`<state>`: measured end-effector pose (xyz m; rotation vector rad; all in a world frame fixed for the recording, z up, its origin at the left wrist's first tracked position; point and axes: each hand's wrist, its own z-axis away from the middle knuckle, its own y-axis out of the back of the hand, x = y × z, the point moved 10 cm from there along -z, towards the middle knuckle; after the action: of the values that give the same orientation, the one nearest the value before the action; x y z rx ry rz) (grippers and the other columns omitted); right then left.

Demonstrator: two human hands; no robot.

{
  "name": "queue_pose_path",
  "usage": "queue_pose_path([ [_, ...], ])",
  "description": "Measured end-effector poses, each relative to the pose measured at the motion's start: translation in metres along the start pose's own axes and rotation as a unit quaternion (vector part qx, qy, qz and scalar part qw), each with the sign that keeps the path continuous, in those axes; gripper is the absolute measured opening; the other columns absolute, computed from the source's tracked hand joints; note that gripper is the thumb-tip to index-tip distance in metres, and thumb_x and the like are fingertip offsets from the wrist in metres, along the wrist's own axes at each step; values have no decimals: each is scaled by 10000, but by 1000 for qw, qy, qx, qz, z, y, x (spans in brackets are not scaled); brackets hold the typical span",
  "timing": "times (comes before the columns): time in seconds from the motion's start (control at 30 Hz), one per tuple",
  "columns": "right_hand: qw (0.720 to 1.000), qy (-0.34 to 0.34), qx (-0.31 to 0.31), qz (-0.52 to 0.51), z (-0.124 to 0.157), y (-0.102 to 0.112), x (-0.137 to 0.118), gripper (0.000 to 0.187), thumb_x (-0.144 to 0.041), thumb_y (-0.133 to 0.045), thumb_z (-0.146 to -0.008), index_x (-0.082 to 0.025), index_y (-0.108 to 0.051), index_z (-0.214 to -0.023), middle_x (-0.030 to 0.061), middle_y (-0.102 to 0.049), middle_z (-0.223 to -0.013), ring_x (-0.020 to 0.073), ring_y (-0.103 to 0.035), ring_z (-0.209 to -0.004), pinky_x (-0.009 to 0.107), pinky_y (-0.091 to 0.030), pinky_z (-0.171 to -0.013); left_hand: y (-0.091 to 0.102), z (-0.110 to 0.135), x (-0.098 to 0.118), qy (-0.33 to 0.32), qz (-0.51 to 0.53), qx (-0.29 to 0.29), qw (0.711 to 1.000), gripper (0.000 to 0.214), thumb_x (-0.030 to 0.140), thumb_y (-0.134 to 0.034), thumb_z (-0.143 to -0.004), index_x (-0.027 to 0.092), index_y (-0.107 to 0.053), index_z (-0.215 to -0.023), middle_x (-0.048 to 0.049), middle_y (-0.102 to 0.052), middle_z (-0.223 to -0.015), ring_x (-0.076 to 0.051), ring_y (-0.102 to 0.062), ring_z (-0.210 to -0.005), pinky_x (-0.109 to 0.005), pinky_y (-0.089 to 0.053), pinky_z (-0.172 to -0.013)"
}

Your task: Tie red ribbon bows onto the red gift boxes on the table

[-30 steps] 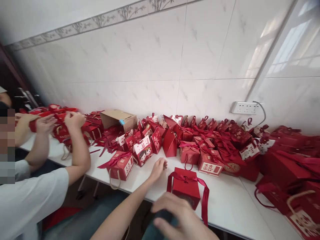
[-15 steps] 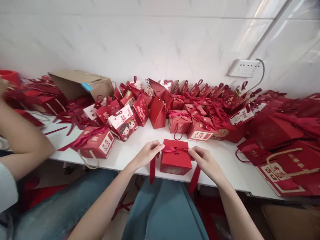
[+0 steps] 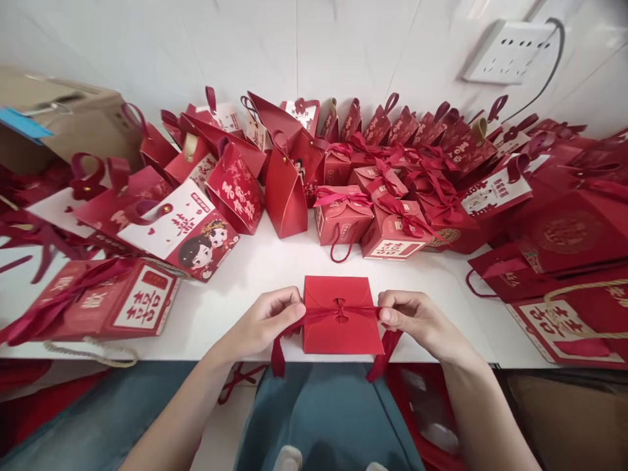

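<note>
A red gift box (image 3: 358,289) sits in front of me at the table's near edge. A dark red ribbon (image 3: 360,310) runs across its top, crossed or knotted over the middle of the lid. At the box's left side, my left hand (image 3: 275,319) pinches one end of the ribbon between thumb and fingers. My right hand (image 3: 409,320) pinches the other end at the right side. Both ribbon tails hang down past the table edge. The ribbon lies drawn out straight between the two hands.
Many red gift boxes, among them a box with ribbon bows (image 3: 343,212), stand behind on the white table (image 3: 275,261). A red box with a rope handle (image 3: 98,301) lies left. Bigger red boxes (image 3: 564,235) crowd the right. A cardboard box (image 3: 93,118) stands back left; a power strip (image 3: 510,52) is on the wall.
My view has come closer and tilted down, so the other person's arm at the left is out of sight. Both hands still grip the ribbon ends, now pulled tauter across the lid.
</note>
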<state>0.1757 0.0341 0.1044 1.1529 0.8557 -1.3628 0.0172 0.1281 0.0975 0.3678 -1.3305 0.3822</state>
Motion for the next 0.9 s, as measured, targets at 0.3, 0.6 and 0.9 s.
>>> queue_pose_path([
  [0.3, 999, -14, -32, -6, -2, -1, 8, 459, -572, -665, -748, -172, -518, -578, -38, -417, -549, 93, -371, -513, 254, -282, -507, 1, -2, -3, -6, -27, -32, 999, 385, 501, -482, -878, 182, -416, -674, 48, -394, -638, -86, -333, -563, -211, -278, -517],
  [0.6, 980, 152, -71, 108, 29, -8, -76, 231, -405, -608, -855, -202, -677, -770, 77, -646, -1078, 223, -614, -943, 359, -467, -818, 0, 2, 28, 7, -87, -14, 996, 421, 511, -452, -887, 181, -438, -627, 45, -442, -543, -91, -412, -511, -230, -323, -522],
  [0.9, 957, 264, 49, 112, 0, -27, -92, 224, -356, -543, -866, -195, -665, -768, 53, -726, -902, 216, -659, -902, 333, -488, -813, -12, 12, 83, -78, -272, 79, 956, 255, 394, -558, -810, 166, -604, -708, 15, -566, -665, -111, -473, -585, -239, -348, -549],
])
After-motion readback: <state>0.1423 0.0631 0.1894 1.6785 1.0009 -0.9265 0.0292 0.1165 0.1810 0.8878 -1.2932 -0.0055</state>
